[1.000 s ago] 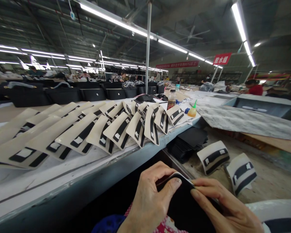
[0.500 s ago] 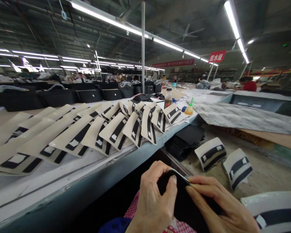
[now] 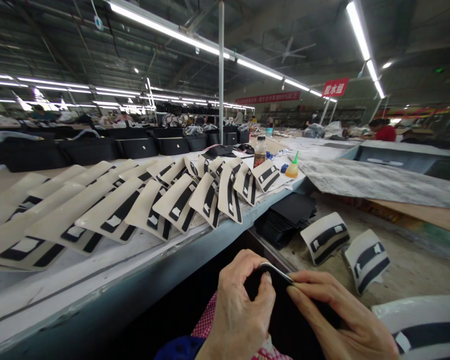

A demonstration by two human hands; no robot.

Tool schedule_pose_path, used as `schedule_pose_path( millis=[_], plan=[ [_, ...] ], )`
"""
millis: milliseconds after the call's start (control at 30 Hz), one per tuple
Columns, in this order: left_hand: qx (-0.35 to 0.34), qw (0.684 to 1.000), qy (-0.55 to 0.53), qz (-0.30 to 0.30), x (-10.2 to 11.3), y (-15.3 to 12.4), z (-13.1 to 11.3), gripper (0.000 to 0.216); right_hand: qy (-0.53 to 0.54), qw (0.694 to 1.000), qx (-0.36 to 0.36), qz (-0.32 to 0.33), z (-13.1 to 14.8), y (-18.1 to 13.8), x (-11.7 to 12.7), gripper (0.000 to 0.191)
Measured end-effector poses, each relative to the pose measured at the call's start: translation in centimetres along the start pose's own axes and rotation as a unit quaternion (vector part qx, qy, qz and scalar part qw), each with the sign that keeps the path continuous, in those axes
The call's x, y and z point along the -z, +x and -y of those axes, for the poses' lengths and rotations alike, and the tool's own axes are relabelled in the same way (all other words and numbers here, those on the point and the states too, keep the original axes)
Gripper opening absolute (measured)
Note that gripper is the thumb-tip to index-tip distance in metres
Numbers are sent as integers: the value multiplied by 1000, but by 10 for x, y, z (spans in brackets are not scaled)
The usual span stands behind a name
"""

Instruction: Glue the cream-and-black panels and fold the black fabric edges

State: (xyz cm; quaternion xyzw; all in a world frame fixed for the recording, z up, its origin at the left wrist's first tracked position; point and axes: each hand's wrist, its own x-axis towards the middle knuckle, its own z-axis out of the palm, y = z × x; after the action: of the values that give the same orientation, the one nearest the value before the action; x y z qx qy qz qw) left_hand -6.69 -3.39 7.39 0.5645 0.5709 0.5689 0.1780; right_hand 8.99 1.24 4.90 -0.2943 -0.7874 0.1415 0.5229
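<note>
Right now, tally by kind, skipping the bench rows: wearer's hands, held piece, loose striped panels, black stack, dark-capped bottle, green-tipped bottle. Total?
Hands (left hand, right hand): 2
Held piece: 1
Loose striped panels, one cut off by the picture edge: 3
Black stack: 1
Dark-capped bottle: 1
Green-tipped bottle: 1
Total: 9

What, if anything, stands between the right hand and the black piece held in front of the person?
Nothing visible: the right hand directly pinches the black piece at its upper edge. The left hand grips it farther left, not in between.
</note>
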Motion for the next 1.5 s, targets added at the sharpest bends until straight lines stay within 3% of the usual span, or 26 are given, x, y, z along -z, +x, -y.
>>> schedule_pose_path(
  millis=[433,733,967,1067,1167,1300,1500],
  plan=[
    [39,998,-48,32,4,2,-7,16,-25,999,15,18,-9,-3,6,5],
    [39,998,-48,2,-1,1,0,21,-60,996,70,4,-2,-4,-1,10],
    [12,997,-72,-8,-3,1,2,19,-49,996,71,-5,3,-5,-4,12],
    [2,994,-104,-38,-4,-4,8,11,-34,999,39,-6,2,-4,1,8],
    [-25,988,-120,-95,-4,-10,17,17,-18,999,-12,-25,3,-1,4,7],
    [-73,987,-91,-112,-6,-14,24,19,1,997,-53,-52,3,1,1,11],
    [-21,990,-21,-139,-10,-16,25,16,6,993,-95,-65,-5,-2,-2,14]
  ],
)
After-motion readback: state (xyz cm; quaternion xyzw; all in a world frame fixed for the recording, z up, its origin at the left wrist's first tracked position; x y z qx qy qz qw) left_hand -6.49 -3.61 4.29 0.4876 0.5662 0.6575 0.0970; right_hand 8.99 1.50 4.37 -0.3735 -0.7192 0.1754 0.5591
